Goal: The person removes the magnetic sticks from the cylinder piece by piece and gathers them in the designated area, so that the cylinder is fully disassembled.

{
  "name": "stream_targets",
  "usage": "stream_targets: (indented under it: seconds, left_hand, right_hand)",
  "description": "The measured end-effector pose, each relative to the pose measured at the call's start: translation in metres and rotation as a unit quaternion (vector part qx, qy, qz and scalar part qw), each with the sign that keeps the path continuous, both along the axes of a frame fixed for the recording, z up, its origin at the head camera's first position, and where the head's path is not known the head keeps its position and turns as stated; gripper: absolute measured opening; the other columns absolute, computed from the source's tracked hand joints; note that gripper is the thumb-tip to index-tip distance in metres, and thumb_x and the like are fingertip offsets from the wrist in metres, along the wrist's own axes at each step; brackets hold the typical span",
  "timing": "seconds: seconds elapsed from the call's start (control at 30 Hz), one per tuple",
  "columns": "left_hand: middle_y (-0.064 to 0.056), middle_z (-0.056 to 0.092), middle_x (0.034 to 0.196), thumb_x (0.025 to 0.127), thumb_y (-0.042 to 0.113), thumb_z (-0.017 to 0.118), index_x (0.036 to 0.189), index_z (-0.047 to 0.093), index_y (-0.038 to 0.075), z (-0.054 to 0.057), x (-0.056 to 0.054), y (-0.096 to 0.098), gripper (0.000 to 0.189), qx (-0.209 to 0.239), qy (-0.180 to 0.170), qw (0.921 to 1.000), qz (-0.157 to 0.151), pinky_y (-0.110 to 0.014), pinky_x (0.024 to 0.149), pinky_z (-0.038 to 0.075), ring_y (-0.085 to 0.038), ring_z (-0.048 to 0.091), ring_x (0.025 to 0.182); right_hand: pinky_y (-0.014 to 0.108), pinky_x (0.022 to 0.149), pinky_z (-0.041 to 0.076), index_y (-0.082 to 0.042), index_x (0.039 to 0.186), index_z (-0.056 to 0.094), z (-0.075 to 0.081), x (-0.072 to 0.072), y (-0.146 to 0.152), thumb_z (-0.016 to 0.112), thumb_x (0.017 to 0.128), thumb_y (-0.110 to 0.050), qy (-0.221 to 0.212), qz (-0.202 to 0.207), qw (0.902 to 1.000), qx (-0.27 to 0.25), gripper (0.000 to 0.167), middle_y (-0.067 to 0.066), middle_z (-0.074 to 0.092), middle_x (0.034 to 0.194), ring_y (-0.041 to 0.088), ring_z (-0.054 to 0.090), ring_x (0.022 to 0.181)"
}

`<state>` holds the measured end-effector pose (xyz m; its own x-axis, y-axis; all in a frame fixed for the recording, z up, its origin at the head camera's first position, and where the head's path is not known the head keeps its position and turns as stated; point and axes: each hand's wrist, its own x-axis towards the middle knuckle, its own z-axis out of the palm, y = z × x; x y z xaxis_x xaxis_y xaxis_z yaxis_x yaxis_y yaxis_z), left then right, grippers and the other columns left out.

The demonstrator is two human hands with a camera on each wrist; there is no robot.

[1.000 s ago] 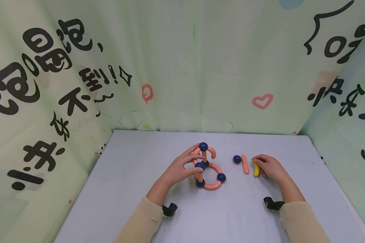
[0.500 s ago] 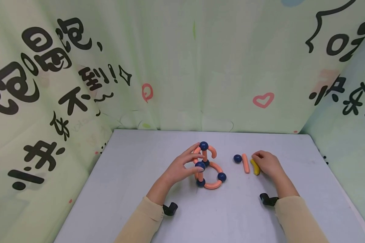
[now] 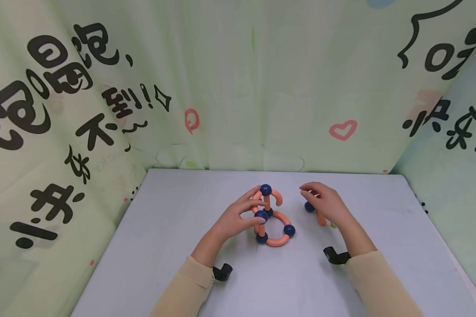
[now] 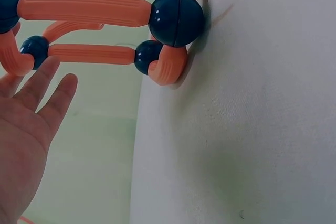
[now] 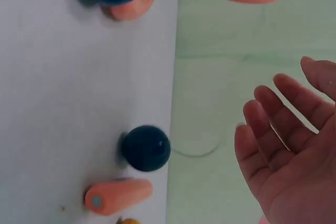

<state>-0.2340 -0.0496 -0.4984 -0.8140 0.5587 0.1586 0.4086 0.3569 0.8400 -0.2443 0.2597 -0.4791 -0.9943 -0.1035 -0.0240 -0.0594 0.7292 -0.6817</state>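
Swung from the yellow piece [image 3: 333, 225] to above the loose blue ball [image 3: 310, 207], my right hand [image 3: 325, 204] hovers as my left hand [image 3: 236, 219] grips the ball-and-rod frame [image 3: 280, 216] on the table [image 3: 269, 286]. Left wrist: fingers [image 4: 63, 97] against the frame. Right wrist: fingers relaxed, apart from the ball.

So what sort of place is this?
Probably a curtained booth for filming tabletop work: printed curtain behind and beside a pale table, a ball-and-rod toy standing there, and black wrist devices that may be cameras.
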Motion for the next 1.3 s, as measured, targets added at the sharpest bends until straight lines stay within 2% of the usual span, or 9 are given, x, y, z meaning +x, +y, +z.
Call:
stream_targets:
  seconds: [0.17, 0.3, 0.47, 0.57, 0.7, 0.83, 0.93, 1.07, 1.3]
  left_hand:
    - [0.029, 0.018, 0.160, 0.090, 0.046, 0.069, 0.129, 0.065, 0.028, 0.001, -0.001, 0.001, 0.043, -0.001, -0.008, 1.0000, -0.002, -0.058, 0.110, 0.039, -0.018, 0.036, 0.146]
    - [0.029, 0.018, 0.160, 0.090, 0.047, 0.069, 0.129, 0.065, 0.029, 0.002, -0.001, 0.000, 0.042, -0.001, -0.011, 0.9999, -0.004, -0.059, 0.110, 0.038, -0.019, 0.040, 0.143]
    - [0.030, 0.018, 0.159, 0.090, 0.047, 0.068, 0.129, 0.065, 0.028, 0.003, -0.001, 0.000, 0.043, 0.007, -0.015, 0.9998, -0.011, -0.058, 0.109, 0.039, -0.017, 0.038, 0.144]
    - [0.031, 0.018, 0.159, 0.090, 0.046, 0.069, 0.129, 0.065, 0.029, 0.003, -0.002, 0.000, 0.042, 0.009, -0.014, 0.9998, -0.012, -0.056, 0.109, 0.040, -0.016, 0.037, 0.145]
    - [0.032, 0.018, 0.159, 0.091, 0.047, 0.068, 0.129, 0.065, 0.030, 0.002, -0.002, 0.000, 0.042, 0.006, -0.007, 0.9998, -0.014, -0.056, 0.109, 0.040, -0.018, 0.035, 0.146]
    - [0.030, 0.018, 0.159, 0.091, 0.045, 0.069, 0.128, 0.065, 0.033, 0.001, -0.003, 0.000, 0.039, 0.015, -0.004, 0.9997, -0.020, -0.052, 0.110, 0.041, -0.017, 0.033, 0.147]
    - [0.027, 0.018, 0.160, 0.091, 0.042, 0.069, 0.131, 0.063, 0.029, 0.000, -0.003, 0.001, 0.042, 0.028, -0.004, 0.9992, -0.028, -0.050, 0.110, 0.042, -0.017, 0.032, 0.148]
    - [0.024, 0.019, 0.161, 0.092, 0.040, 0.069, 0.141, 0.055, 0.025, -0.001, -0.004, 0.002, 0.053, 0.038, -0.007, 0.9988, -0.030, -0.048, 0.110, 0.043, -0.018, 0.036, 0.145]
    - [0.014, 0.023, 0.162, 0.093, 0.034, 0.069, 0.152, 0.035, 0.034, -0.002, -0.001, 0.002, 0.067, 0.065, -0.045, 0.9967, -0.015, -0.043, 0.113, 0.042, -0.017, 0.047, 0.138]
  right_hand:
    - [0.057, 0.103, 0.046, -0.022, 0.135, 0.056, 0.006, -0.004, -0.023, 0.054, 0.099, -0.050, -0.025, 0.035, 0.9973, -0.059, 0.046, 0.008, 0.059, 0.135, 0.034, 0.051, 0.126]
    - [0.058, 0.102, 0.046, -0.029, 0.135, 0.055, 0.008, -0.007, -0.040, 0.057, 0.095, -0.055, -0.051, 0.046, 0.9934, -0.091, 0.047, 0.002, 0.058, 0.137, 0.032, 0.051, 0.128]
    - [0.058, 0.103, 0.046, -0.025, 0.138, 0.054, 0.010, -0.013, -0.053, 0.061, 0.092, -0.056, -0.040, 0.071, 0.9894, -0.120, 0.056, 0.001, 0.057, 0.139, 0.032, 0.053, 0.128]
    - [0.060, 0.105, 0.044, -0.024, 0.141, 0.052, 0.012, -0.017, -0.058, 0.061, 0.095, -0.051, -0.041, 0.094, 0.9857, -0.133, 0.054, 0.002, 0.057, 0.140, 0.032, 0.054, 0.128]
    - [0.057, 0.103, 0.046, -0.026, 0.143, 0.050, 0.013, -0.020, -0.062, 0.059, 0.098, -0.044, -0.054, 0.119, 0.9811, -0.143, 0.049, 0.002, 0.056, 0.141, 0.032, 0.059, 0.119]
    - [0.048, 0.095, 0.052, -0.025, 0.144, 0.050, 0.012, -0.021, -0.066, 0.059, 0.099, -0.041, -0.060, 0.137, 0.9764, -0.156, 0.049, 0.003, 0.057, 0.140, 0.034, 0.062, 0.105]
    - [0.048, 0.090, 0.053, -0.026, 0.142, 0.052, 0.012, -0.020, -0.067, 0.059, 0.098, -0.040, -0.059, 0.137, 0.9751, -0.164, 0.046, 0.003, 0.060, 0.136, 0.035, 0.063, 0.098]
    - [0.054, 0.091, 0.051, -0.029, 0.139, 0.053, 0.010, -0.019, -0.069, 0.059, 0.098, -0.042, -0.056, 0.132, 0.9757, -0.165, 0.044, 0.003, 0.063, 0.130, 0.033, 0.063, 0.090]
    - [0.054, 0.089, 0.051, -0.027, 0.137, 0.053, 0.010, -0.019, -0.069, 0.058, 0.099, -0.039, -0.055, 0.135, 0.9750, -0.168, 0.040, 0.005, 0.067, 0.124, 0.039, 0.062, 0.092]
